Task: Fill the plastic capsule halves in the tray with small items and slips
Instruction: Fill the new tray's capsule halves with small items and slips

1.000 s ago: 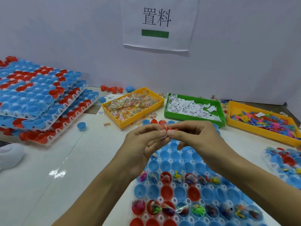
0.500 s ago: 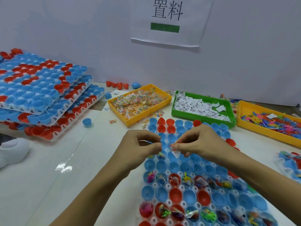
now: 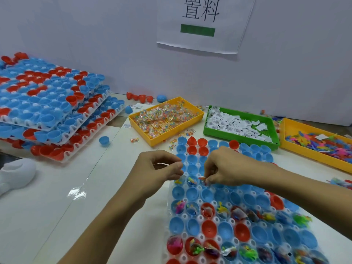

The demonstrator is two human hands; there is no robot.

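A white tray (image 3: 184, 216) of blue and red capsule halves lies in front of me; several halves in two near rows hold small toys and packets. My left hand (image 3: 160, 169) hovers over the tray's left edge, fingers curled, pinching a thin white slip (image 3: 161, 164). My right hand (image 3: 222, 168) is lowered over the tray's middle rows, its fingertips pinching a small red item (image 3: 202, 178) just above a blue half. Two blue halves next to it hold a yellow piece and a small colourful packet (image 3: 191, 181).
A yellow bin of bead packets (image 3: 165, 119), a green bin of white slips (image 3: 239, 123) and a yellow bin of coloured toys (image 3: 316, 143) stand behind the tray. Stacked trays of halves (image 3: 49, 109) sit at far left. Loose halves and packets lie around; a white object (image 3: 15, 174) at left edge.
My hands have parted and come down from mid-air to the tray. The right hand now holds the red item low over a capsule half; the left keeps the slip.
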